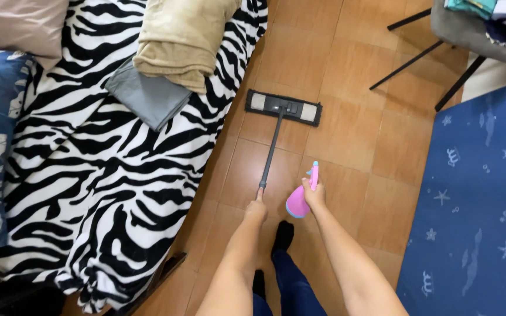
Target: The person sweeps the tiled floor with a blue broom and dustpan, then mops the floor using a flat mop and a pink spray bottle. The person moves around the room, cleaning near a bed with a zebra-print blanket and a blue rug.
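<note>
The flat mop [284,108] lies with its pad on the tiled floor [358,134], just beside the zebra-striped blanket [101,175]. The left hand [256,209] is closed around its grey handle. The right hand [314,193] clasps a pink spray bottle [298,202], nozzle aimed forward. This looks like the wetting step; the next stroke needs a steady push along the bed edge.

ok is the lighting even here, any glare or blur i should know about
Head view: soft, even light and no harsh glare on the tiled floor; the chair legs cast thin shadows; wide-angle stretch at the edges; the mop head and both hands, left hand and right hand, look sharp.
</note>
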